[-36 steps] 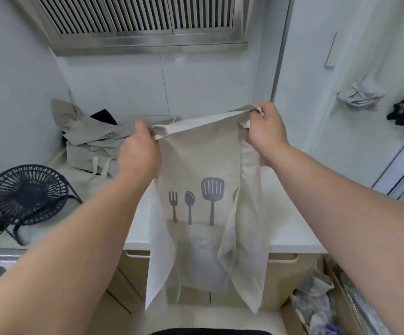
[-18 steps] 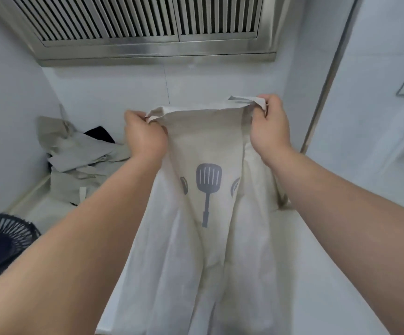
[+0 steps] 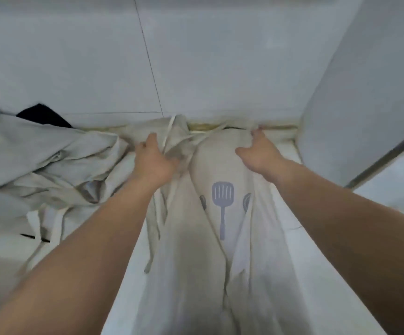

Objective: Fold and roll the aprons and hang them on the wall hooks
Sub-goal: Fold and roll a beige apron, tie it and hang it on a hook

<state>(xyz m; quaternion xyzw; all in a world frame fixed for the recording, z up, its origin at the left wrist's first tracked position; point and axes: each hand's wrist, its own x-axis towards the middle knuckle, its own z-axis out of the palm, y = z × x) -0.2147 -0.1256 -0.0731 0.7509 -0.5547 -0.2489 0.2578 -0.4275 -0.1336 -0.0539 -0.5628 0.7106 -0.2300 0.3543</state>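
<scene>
Fingers point(image 3: 149, 141) pressing apron point(image 3: 222, 165) onto counter point(image 3: 317, 262), crumpled apron pile point(image 3: 51, 165) just left

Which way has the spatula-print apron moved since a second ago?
Yes: the apron went down and toward the tiled back wall; held in the air before, its top now lies on the countertop.

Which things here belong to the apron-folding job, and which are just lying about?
Job: spatula-print apron, left hand, right hand, pile of aprons, counter as work surface.
Lying about: black item behind the pile.
</scene>
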